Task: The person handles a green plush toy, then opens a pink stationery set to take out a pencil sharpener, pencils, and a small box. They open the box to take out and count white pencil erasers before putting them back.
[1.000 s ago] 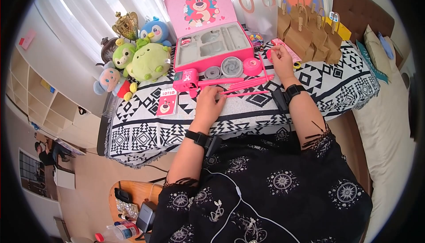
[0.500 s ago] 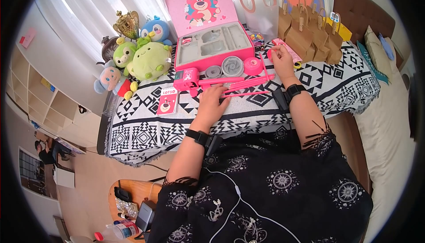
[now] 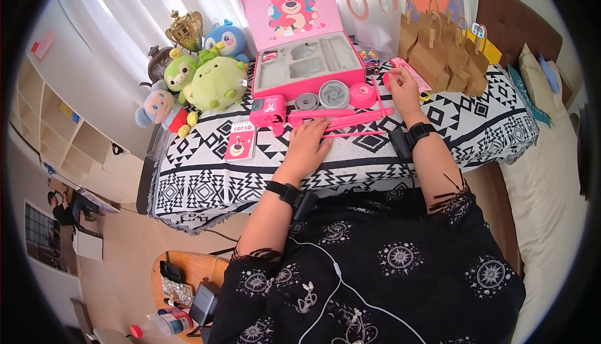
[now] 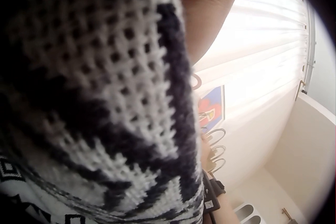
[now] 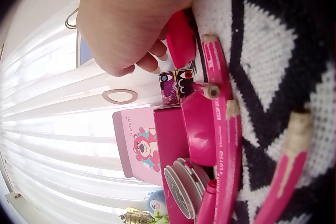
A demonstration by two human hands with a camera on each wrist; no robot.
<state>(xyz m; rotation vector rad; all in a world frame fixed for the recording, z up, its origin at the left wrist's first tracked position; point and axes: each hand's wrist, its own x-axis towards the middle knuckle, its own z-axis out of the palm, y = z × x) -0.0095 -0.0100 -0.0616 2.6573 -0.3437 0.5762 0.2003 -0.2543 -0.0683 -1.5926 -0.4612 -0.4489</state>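
Note:
My left hand (image 3: pixel 308 148) rests on the patterned cloth with its fingers over the left ends of several pink pencils (image 3: pixel 357 118); its wrist view is mostly filled by the cloth. My right hand (image 3: pixel 405 92) bends over the right side of the cloth, fingertips and thumb pinching a small pink rounded piece (image 5: pixel 180 40), partly hidden by the hand. One pencil (image 3: pixel 377 97) lies crosswise near it. Left of the right hand are a round pink container (image 3: pixel 362 95), a grey round piece with a swirl (image 3: pixel 334 95) and a grey ring (image 3: pixel 306 102).
An open pink gift box (image 3: pixel 313 85) with a grey moulded insert stands behind. A pink boxy device (image 3: pixel 268 111) and a notepad (image 3: pixel 240 141) lie on the left, near plush toys (image 3: pixel 219 83). Brown paper bags (image 3: pixel 443 62) stand at the back right.
My left hand's fingers have straightened from a curl near the pencil ends and now lie flatter over them. The right hand keeps nearly the same pose. The head view has shifted slightly.

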